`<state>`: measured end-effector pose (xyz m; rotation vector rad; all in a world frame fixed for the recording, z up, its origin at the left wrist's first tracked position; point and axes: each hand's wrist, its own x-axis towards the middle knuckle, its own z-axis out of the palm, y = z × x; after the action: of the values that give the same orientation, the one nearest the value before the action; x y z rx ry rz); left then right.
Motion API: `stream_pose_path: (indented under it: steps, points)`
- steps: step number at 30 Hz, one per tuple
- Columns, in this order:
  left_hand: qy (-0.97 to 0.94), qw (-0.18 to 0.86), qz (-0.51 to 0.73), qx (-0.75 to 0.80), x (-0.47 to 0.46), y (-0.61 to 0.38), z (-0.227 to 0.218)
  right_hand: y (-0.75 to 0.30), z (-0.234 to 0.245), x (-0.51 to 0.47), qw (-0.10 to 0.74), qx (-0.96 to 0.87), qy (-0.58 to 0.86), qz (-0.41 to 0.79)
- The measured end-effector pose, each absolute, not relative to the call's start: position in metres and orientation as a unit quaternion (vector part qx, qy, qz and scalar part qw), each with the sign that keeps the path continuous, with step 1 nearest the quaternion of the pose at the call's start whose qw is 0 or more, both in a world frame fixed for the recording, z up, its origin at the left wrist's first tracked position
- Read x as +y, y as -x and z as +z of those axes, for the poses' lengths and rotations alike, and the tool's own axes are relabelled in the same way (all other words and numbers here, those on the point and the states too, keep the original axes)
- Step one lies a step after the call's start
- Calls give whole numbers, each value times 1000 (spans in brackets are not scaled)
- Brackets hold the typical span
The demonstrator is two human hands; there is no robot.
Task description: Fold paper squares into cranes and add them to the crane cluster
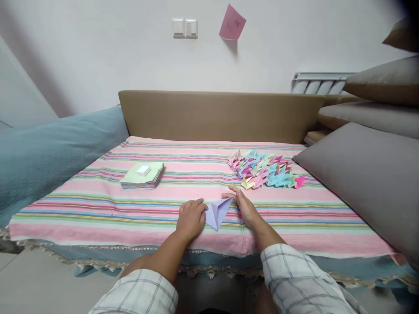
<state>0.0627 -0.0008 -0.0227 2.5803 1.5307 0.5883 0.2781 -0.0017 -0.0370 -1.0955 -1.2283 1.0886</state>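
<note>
The left grip (191,219) is curled, pinching or not I can't tell, the right grip (245,207) is loosely open, and between them on the striped cloth (98,213) the folded purple paper (220,213) looks light and easy to crumple, so hold its edges softly.

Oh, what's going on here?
A person is handling a partly folded piece of pale lilac paper on a pink striped cloth. The left hand is at the paper's left side, and the right hand is at its upper right corner, fingers extended. Beyond the right hand lies a cluster of small, multicoloured folded-paper shapes. Farther left sits a square stack of paper with a pale green top sheet, bearing a small white block.
</note>
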Motion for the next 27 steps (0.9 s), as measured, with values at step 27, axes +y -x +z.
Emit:
stream_pose_path:
  steps: [27]
  points:
    - [-842,57,214,492,-2,-62,-27,-258,-29,-25,357,-731,529,241]
